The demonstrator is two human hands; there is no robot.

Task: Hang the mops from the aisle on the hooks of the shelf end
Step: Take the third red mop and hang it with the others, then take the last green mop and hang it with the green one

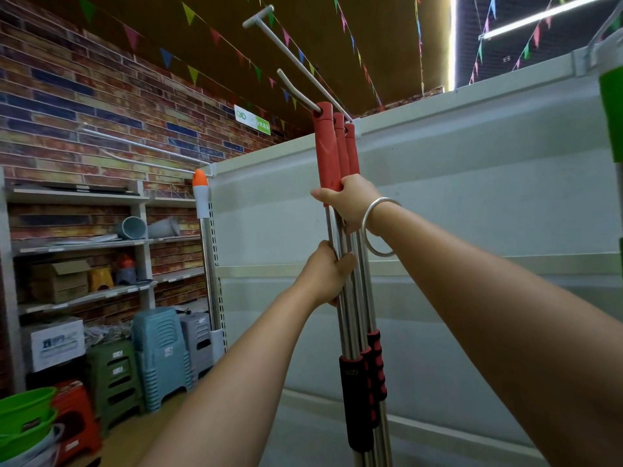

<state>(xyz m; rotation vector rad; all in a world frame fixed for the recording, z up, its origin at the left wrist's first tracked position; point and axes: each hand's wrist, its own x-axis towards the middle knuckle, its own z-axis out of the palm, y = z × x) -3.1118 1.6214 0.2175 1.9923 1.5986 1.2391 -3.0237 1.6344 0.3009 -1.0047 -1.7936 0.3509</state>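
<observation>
My right hand (350, 200) grips the mops (350, 284) at the base of their red handles (328, 153), a bangle (379, 227) on its wrist. My left hand (325, 274) wraps the steel shafts lower down. I count three mops, bunched upright, close against the grey shelf end (472, 197). The front handle has the hook (296, 92) through its hole at the top; a longer prong (296, 59) sticks out above it. Far left, another mop (204, 210) with an orange tip hangs at the shelf corner. Stools (161, 352) stand stacked on the floor by the brick wall (84, 106).
</observation>
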